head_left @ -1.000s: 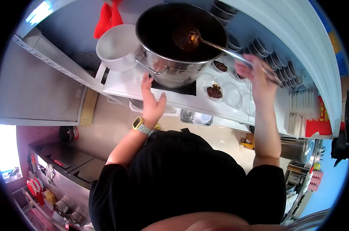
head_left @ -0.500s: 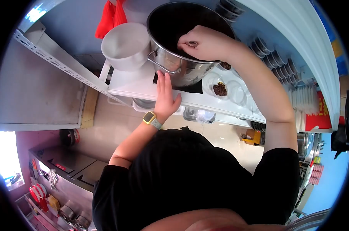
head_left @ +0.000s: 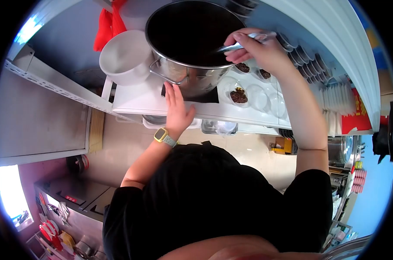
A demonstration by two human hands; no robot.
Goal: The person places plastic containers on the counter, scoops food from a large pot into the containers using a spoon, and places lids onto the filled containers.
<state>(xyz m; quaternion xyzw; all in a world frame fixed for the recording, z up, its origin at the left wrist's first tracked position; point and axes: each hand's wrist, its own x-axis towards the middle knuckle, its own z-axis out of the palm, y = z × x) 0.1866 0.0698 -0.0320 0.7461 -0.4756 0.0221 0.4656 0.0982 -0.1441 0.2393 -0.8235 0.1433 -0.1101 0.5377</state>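
A large stainless steel pot (head_left: 201, 76) with a dark inside stands on the white shelf (head_left: 135, 97). My right hand (head_left: 253, 50) is closed around a shiny metal utensil handle (head_left: 233, 47) at the pot's right rim. The handle's lower end goes over the pot's dark opening, and its head cannot be made out. Fingers stretched, my left hand (head_left: 177, 110) lies open at the shelf's front edge, fingertips just below the pot's side handle (head_left: 168, 76). Right of the pot, a clear plastic cup (head_left: 238, 95) has dark brown bits in it.
A white bowl (head_left: 127, 56) stands left of the pot, with a red bag (head_left: 105, 30) behind it. More clear containers (head_left: 259, 100) sit on the right. Stacked cups (head_left: 305, 58) line the back. An upper shelf (head_left: 326, 30) overhangs the right side.
My right hand has come up out of the pot and moved right, with the metal handle now showing in it. My left hand keeps its place beside the pot. The view has shifted slightly.
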